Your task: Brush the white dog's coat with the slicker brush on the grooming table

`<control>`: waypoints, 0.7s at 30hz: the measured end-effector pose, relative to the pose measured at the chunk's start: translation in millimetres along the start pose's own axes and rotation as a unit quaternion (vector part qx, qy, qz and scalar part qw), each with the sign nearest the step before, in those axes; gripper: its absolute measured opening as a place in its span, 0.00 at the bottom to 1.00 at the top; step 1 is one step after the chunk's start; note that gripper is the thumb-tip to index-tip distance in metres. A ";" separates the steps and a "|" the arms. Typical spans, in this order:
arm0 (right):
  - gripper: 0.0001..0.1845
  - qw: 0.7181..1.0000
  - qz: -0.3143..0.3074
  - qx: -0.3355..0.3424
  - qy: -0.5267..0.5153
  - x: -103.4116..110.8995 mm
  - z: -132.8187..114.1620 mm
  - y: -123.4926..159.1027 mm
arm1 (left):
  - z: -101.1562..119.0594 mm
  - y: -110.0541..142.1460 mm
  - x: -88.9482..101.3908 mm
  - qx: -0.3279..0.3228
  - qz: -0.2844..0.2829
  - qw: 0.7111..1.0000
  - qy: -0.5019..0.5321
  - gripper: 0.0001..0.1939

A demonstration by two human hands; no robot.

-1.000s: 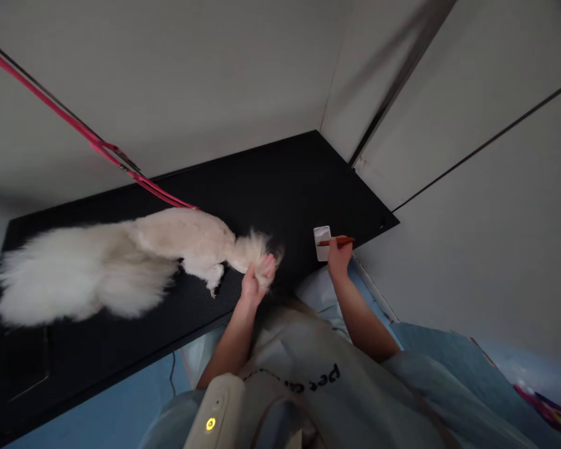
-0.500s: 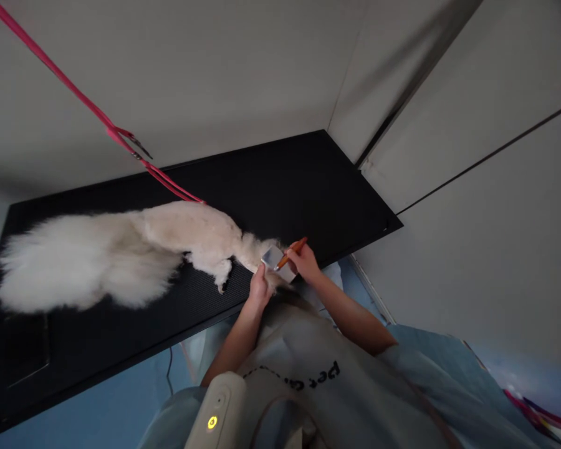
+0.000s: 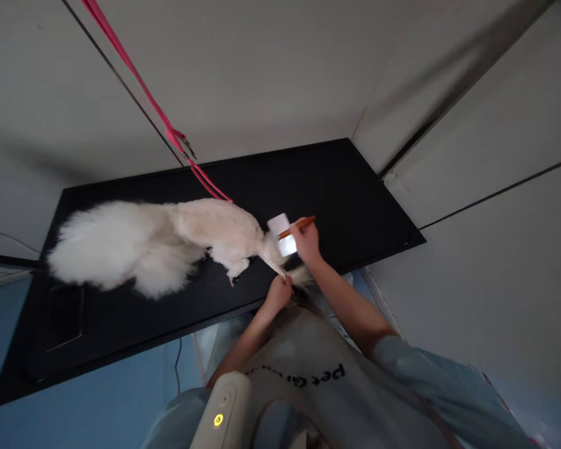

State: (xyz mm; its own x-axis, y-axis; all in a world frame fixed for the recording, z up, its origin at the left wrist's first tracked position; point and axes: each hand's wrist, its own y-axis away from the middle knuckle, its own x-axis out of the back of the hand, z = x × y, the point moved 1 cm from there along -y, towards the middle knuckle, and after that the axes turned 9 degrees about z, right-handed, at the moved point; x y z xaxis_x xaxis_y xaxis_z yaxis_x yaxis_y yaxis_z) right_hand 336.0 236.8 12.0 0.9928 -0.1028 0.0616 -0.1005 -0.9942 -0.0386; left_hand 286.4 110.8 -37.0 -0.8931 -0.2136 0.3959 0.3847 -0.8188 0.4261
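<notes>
Right hand (image 3: 307, 242): fingers wrapped round the brush (image 3: 287, 244), pale head to the left, handle sloping far-right | left hand (image 3: 280, 290): closed on the narrow right end of the animal (image 3: 215, 221), nearside of the brush | animal: long axis left-to-right along the counter (image 3: 341, 193) — brush head right beside its held end, contact unclear.
</notes>
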 end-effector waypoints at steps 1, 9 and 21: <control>0.13 0.999 -0.032 -0.010 -0.002 0.5 2.3 5.6 | 0.7 0.3 1.0 -0.003 -0.002 1.000 -0.007 0.16; 0.11 0.992 0.065 -0.047 0.099 44.4 48.4 24.8 | -8.1 -16.4 58.5 -0.039 0.096 0.986 0.133 0.04; 0.11 0.975 0.196 0.043 0.090 103.7 18.1 20.8 | 20.8 -75.6 31.4 0.174 -0.009 0.773 0.610 0.10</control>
State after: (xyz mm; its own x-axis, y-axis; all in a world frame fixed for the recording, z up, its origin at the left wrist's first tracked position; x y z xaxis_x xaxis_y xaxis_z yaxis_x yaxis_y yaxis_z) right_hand 438.0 206.0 -0.5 0.8506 -0.4870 0.1984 -0.4573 -0.8713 -0.1781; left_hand 234.1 177.1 -39.9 -0.3720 -0.7211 -0.5845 0.2190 -0.6801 0.6997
